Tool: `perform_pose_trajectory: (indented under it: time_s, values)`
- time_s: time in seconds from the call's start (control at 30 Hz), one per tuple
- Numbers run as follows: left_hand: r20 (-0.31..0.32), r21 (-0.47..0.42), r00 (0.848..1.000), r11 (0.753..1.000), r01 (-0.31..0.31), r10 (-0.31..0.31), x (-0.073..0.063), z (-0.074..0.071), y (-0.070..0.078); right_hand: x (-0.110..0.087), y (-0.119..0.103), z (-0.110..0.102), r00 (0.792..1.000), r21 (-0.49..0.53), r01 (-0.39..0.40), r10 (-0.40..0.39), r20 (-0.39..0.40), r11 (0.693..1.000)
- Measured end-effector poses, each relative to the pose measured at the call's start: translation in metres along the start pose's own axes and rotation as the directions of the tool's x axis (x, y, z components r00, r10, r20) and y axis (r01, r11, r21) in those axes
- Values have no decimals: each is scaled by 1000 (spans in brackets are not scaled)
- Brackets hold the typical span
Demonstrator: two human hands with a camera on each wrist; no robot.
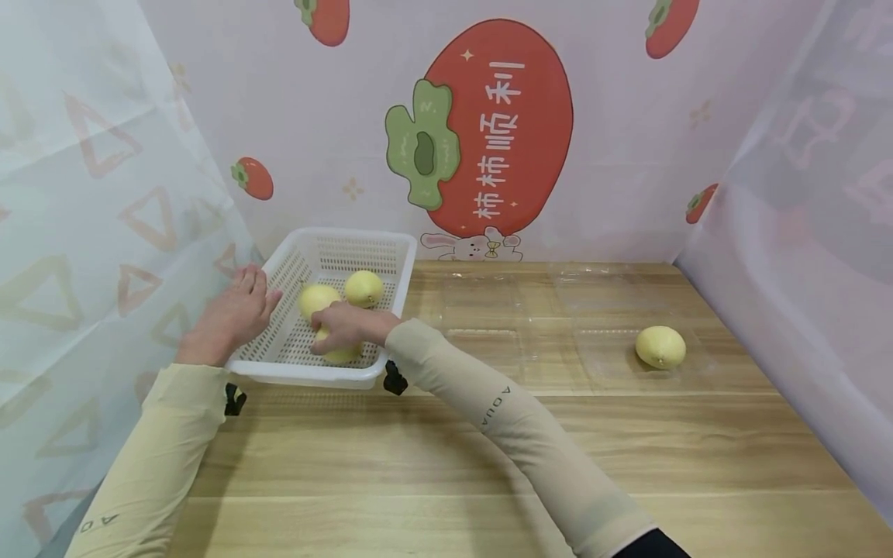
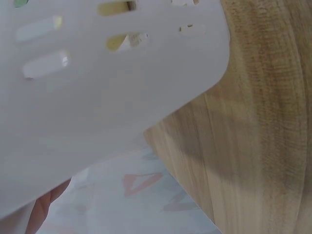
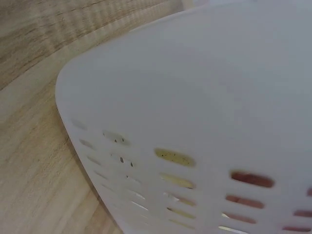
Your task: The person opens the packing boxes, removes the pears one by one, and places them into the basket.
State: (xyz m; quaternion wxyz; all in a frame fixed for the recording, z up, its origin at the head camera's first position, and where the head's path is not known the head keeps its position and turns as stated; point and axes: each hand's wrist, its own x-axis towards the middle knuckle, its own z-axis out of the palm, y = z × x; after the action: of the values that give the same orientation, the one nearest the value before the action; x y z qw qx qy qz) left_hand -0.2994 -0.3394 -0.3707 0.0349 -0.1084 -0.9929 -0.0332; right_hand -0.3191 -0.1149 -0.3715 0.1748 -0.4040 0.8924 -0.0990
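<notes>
A white plastic basket (image 1: 300, 375) with slotted walls stands at the left of the table and holds several pale yellow lemons. My right hand (image 1: 349, 325) reaches over its front right side and grips the front lemon (image 1: 343, 355), covering most of it. Two more lie behind: a lemon (image 1: 317, 298) by the fingers and a lemon (image 1: 364, 288) near the back. My left hand (image 1: 240, 310) rests at the basket's left rim, fingers extended. Close up, the basket wall (image 2: 112, 97) hides most of that hand in the left wrist view; slots (image 3: 175, 157) show yellow in the right wrist view.
Two open clear plastic boxes stand to the right: one box (image 1: 484, 332) beside the basket, another box (image 1: 593, 349) farther right with a lemon (image 1: 660, 346) in it. The wooden table (image 1: 446, 465) is bounded by printed cloth walls at the back and sides.
</notes>
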Motion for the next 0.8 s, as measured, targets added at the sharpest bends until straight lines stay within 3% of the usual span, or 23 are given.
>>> perform_pose_trajectory:
  time_s: [0.3,0.8]
  values:
    - [-20,6,1000,1000,-2,3,-1,1,1,-2,-1,-3,999,-3,33,-33,-34,999]
    - [19,-31,1000,999,10,-10,0,1,-1,-20,8,-24,983,-35,123,-126,-130,992]
